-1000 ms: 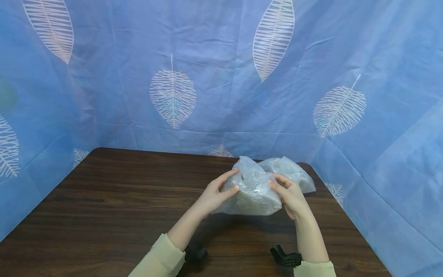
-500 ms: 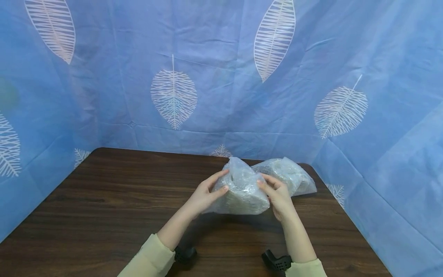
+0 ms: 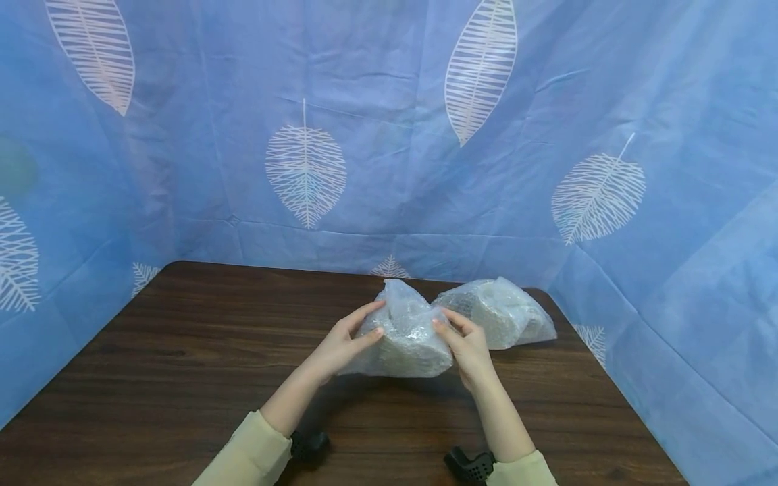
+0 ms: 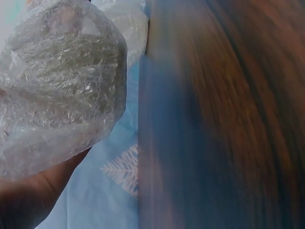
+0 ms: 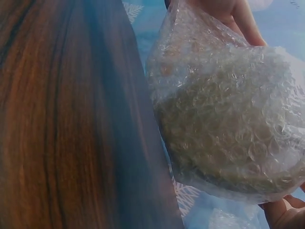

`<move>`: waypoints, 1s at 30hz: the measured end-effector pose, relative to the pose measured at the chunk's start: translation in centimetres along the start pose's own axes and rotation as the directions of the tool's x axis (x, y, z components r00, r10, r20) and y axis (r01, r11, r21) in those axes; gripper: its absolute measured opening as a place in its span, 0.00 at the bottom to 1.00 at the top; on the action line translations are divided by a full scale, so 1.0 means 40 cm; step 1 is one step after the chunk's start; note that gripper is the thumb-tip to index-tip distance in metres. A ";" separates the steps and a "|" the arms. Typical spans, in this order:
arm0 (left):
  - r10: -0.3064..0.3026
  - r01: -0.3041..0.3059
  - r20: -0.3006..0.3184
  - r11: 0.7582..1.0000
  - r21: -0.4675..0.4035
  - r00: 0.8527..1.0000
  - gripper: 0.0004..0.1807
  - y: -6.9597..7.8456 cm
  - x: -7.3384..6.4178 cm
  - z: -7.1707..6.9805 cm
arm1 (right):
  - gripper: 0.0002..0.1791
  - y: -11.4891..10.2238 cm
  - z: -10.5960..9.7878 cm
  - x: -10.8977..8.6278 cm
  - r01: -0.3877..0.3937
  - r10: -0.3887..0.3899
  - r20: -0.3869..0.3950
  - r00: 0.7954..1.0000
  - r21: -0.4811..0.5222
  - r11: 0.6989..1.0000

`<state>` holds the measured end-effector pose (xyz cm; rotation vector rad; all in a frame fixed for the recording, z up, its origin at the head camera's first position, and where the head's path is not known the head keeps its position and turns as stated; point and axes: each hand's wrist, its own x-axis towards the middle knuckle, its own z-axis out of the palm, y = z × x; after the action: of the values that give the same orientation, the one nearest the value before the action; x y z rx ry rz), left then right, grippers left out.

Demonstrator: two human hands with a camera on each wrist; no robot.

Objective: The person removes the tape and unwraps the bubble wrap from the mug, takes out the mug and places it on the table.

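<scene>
A bubble-wrapped bundle (image 3: 406,344) is held up over the table between both hands, its peak of loose wrap pointing upward. My left hand (image 3: 340,345) grips its left side, thumb in front and fingers spread behind. On the right side, my right hand (image 3: 471,347) pinches the wrap between thumb and fingers. The left wrist view shows the wrapped bundle (image 4: 66,86) apart from the tabletop, with part of the left hand (image 4: 28,198) below it. Something dull greenish-brown shows through the wrapped bundle (image 5: 224,129) in the right wrist view; its kind cannot be made out.
A second bubble-wrapped bundle (image 3: 507,316) lies at the table's back right corner, just behind the right hand. The dark wood table (image 3: 213,351) has rounded back corners. Blue leaf-print cloth (image 3: 389,169) hangs behind it and along both sides.
Both hands have moved left with the bundle between them, keeping their hold. More of the second bundle shows now, and it stays in its place.
</scene>
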<state>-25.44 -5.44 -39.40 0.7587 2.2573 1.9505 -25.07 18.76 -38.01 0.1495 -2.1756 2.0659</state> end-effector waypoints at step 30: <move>-0.052 0.053 -0.032 0.998 0.035 0.998 0.30 -0.066 0.020 -0.050 | 0.27 0.048 0.051 0.062 -0.047 0.049 0.061 0.997 -0.034 0.998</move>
<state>-27.73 -7.15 -41.29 0.6703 2.3106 1.9176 -27.90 16.89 -39.59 0.1614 -2.2696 2.0764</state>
